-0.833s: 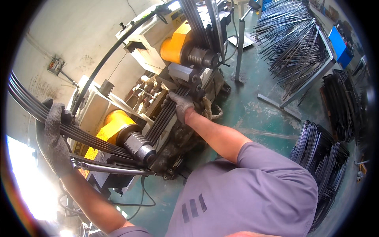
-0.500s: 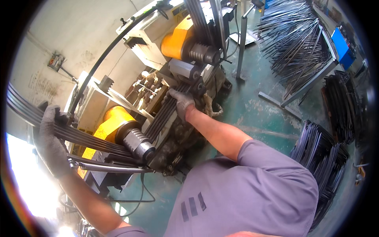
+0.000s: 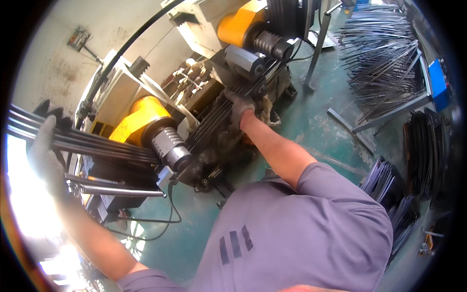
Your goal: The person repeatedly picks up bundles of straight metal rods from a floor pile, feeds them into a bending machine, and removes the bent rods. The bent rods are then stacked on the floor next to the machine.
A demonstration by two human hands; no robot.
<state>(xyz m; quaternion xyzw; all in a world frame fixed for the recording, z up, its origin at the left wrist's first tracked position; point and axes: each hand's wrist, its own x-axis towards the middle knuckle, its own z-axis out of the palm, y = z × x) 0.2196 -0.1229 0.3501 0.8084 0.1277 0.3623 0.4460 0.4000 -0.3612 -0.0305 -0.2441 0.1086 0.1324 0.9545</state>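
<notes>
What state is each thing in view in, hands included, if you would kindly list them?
Left hand: gloved, closed on the metal rods, blurred.
Right hand: gloved, on the rods; grip unclear.
Metal rods: bundled, bent at the nearer grooved roller.
Nearer grooved roller: whether turning, unclear.
Black hose: arched.
Loose rod pile: heaped, ends splayed.
Green floor: paint worn in patches.

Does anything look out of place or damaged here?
Yes, mildly: the loose rods at upper right splay at many angles, looking untidy beside the neater dark bundle below them. The green floor also looks worn, with pale patches.
</notes>
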